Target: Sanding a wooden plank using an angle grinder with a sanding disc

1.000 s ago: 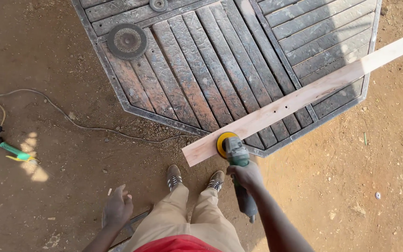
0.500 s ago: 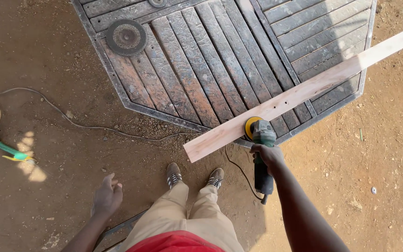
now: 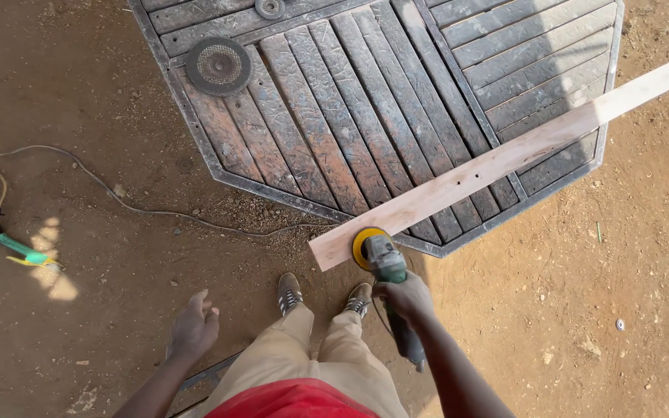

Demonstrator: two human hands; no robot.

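My left hand (image 3: 193,329) hangs free by my thigh, fingers loosely curled, holding nothing. My right hand (image 3: 406,298) is wrapped tight round the dark green angle grinder (image 3: 389,280). Its yellow sanding disc (image 3: 363,244) sits on the near end of the long pale wooden plank (image 3: 505,159). The plank lies diagonally over the weathered octagonal slatted panel (image 3: 327,116). A black cable (image 3: 141,207) trails across the dirt on the left.

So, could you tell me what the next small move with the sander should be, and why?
Probably slide the sander up the plank away from its near end: the right hand holds its yellow disc at that end, and the plank's long remainder lies ahead.
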